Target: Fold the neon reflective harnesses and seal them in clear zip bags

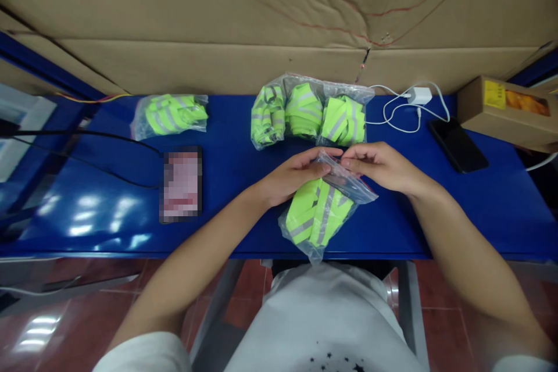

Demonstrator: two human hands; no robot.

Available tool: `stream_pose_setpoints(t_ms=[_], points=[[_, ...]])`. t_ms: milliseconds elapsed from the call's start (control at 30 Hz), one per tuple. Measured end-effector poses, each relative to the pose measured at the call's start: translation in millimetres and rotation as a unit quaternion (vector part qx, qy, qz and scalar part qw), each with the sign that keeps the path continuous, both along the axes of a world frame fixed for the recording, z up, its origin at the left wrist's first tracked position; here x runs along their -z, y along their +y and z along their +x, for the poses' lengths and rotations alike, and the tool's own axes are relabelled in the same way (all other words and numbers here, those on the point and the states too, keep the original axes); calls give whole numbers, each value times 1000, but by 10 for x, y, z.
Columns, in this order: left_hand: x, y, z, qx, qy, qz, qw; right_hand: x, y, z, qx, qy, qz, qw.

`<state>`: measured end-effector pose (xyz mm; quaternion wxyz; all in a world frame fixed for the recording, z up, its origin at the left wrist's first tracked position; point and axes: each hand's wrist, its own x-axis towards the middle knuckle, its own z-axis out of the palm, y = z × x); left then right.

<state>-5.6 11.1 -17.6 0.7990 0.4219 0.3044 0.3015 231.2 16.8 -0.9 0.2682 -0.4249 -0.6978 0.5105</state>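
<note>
Near the front edge of the blue table lies a clear zip-lock bag [320,215] with folded yellow-green straps bearing grey reflective stripes inside. My left hand [294,173] pinches the bag's top edge between thumb and fingers. On the other side of the zip strip, my right hand [377,165] has its thumb and fingertips closed on the same edge. The fingertips of both hands almost meet. Just behind them stand three similar filled bags in a row: a left one [268,116], a middle one [304,110] and a right one [343,119].
Another filled bag [174,113] lies at the back left. In front of it is a dark-framed device [181,184] with a blurred screen and black cables. A white charger [419,95], a black phone [458,144] and a cardboard box [508,119] are at the right. A cardboard wall [196,64] closes the back.
</note>
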Motion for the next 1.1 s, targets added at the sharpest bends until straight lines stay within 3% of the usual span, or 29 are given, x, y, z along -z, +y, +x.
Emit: stream_pose_setpoints(t_ms=[200, 467, 667, 900, 1100], points=[[23, 5, -4, -6, 20, 8, 1000, -26, -69, -64, 15, -97, 106, 990], [64, -35, 52, 12, -2, 43, 999, 95, -111, -222, 63, -7, 62, 996], [25, -33, 53, 1, 30, 11, 1000, 82, -82, -173, 63, -59, 98, 991], [30, 121, -82, -104, 91, 49, 989, 64, -16, -48, -3, -21, -36, 999], [-22, 123, -90, -116, 89, 80, 986, -37, 17, 46, -28, -25, -90, 995]])
